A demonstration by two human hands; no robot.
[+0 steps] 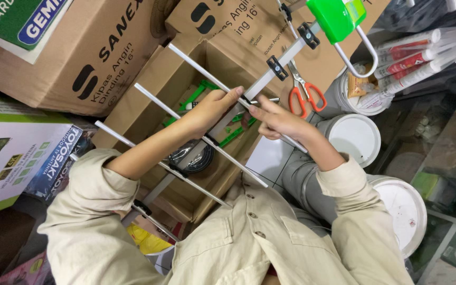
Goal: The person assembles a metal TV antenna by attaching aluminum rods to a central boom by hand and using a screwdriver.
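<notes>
— What is closest to the camera?
— A beige shirt (249,237), bottom centre.

— And the hands?
— At the frame's centre, the left hand (207,111) and right hand (278,120) each close their fingers around a silver antenna (286,55), which runs diagonally over an open cardboard box (157,79). Orange scissors (304,89) lie just right.

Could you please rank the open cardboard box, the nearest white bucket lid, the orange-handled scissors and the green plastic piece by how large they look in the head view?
1. Open cardboard box, clearly largest.
2. White bucket lid.
3 and 4. Orange-handled scissors and green plastic piece look about alike; the green piece runs off the frame, so I won't rank them.
</notes>
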